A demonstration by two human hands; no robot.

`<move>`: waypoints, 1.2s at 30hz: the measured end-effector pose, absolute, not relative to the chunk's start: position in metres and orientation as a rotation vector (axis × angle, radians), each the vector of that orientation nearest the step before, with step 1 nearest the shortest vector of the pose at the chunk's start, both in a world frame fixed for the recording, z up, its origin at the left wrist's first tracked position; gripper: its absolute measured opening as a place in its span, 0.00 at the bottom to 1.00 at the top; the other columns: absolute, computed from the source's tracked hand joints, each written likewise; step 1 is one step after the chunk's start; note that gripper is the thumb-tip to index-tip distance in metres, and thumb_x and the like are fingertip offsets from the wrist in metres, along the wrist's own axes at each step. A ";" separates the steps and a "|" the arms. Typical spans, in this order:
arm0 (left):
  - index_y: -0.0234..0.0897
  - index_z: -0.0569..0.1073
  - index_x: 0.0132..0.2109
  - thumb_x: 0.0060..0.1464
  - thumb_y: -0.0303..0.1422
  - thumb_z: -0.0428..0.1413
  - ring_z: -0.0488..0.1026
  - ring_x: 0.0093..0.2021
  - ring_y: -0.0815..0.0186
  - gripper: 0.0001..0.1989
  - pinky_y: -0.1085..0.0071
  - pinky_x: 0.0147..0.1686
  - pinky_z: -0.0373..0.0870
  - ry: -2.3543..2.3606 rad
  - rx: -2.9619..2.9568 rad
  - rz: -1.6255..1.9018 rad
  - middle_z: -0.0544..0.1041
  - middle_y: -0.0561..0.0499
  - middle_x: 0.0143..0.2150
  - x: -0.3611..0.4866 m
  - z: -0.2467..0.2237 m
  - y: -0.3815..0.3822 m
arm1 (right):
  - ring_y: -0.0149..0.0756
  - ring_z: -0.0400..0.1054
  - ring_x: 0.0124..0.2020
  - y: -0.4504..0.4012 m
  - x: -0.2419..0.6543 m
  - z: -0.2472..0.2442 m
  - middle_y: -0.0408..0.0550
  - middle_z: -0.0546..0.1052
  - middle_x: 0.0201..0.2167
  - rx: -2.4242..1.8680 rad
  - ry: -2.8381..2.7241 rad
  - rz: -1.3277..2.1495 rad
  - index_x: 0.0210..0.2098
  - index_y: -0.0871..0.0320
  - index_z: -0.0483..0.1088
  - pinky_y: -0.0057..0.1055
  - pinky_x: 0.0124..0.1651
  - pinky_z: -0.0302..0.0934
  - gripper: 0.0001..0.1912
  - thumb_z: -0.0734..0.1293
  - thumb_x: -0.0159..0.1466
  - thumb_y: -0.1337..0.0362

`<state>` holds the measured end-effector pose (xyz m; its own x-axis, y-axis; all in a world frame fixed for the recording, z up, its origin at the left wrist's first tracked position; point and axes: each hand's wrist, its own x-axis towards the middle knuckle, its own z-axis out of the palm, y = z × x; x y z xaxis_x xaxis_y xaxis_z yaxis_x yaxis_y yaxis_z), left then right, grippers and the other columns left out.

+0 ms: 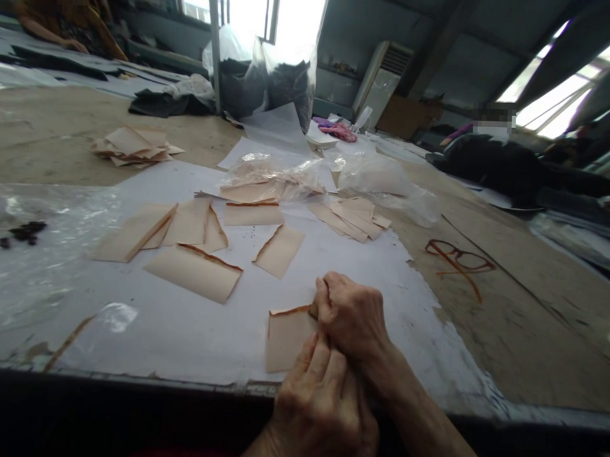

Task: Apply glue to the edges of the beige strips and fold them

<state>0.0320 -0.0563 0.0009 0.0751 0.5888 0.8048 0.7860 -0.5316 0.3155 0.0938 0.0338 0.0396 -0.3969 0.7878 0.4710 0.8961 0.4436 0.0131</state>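
Observation:
On the white sheet at the front edge lies a flat beige piece (283,348), thin like leather or card, with a brown folded-looking upper edge. My left hand (321,402) presses its bunched fingertips on the lower right part of this piece. Just above it my right hand (349,313) is closed at the piece's upper right corner. A small brownish thing (313,311) shows under its fingers; what it is cannot be made out. Both hands touch each other and hide the piece's right side. Farther off lie similar brown-edged pieces, one (279,251) single and one (196,271) larger.
Clear plastic bags (281,171) lie behind the pieces, beside a fanned beige stack (355,218). Another beige pile (132,144) sits far left. Glasses (459,257) rest on the right. Plastic film (38,272) with dark bits covers the left. A person (67,23) sits across the table.

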 end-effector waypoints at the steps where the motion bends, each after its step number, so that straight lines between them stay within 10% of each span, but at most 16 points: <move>1: 0.26 0.74 0.32 0.40 0.25 0.50 0.70 0.40 0.55 0.10 0.61 0.46 0.67 -1.400 -2.117 -1.452 0.73 0.41 0.31 0.033 0.000 -0.056 | 0.29 0.60 0.19 0.036 0.091 0.039 0.45 0.70 0.20 -1.464 -2.291 -0.398 0.23 0.60 0.64 0.28 0.24 0.42 0.13 0.55 0.60 0.65; 15: 0.25 0.74 0.33 0.40 0.23 0.50 0.70 0.41 0.56 0.12 0.64 0.46 0.67 -1.396 -2.032 -1.496 0.74 0.41 0.32 0.034 -0.004 -0.054 | 0.32 0.63 0.19 0.049 0.076 0.034 0.51 0.72 0.19 -1.870 -1.988 -0.208 0.26 0.64 0.66 0.26 0.22 0.43 0.15 0.54 0.62 0.63; 25: 0.24 0.72 0.41 0.41 0.25 0.50 0.69 0.43 0.56 0.17 0.64 0.46 0.67 -1.402 -2.060 -1.371 0.74 0.40 0.38 0.031 -0.004 -0.055 | 0.26 0.59 0.18 0.035 0.105 0.044 0.41 0.67 0.17 -1.391 -2.042 0.062 0.23 0.60 0.64 0.22 0.24 0.49 0.16 0.54 0.62 0.60; 36: 0.25 0.73 0.35 0.41 0.23 0.48 0.70 0.42 0.56 0.13 0.64 0.46 0.68 -1.402 -2.018 -1.476 0.73 0.40 0.34 0.035 -0.003 -0.053 | 0.28 0.60 0.19 0.040 0.092 0.034 0.45 0.69 0.19 -1.525 -2.237 -0.337 0.23 0.61 0.64 0.26 0.24 0.45 0.15 0.53 0.61 0.65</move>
<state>0.0350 -0.0526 -0.0026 0.0102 0.5360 0.8442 0.8155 -0.4930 0.3032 0.0916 0.0400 0.0344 -0.3169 0.8285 0.4616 0.9278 0.3719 -0.0305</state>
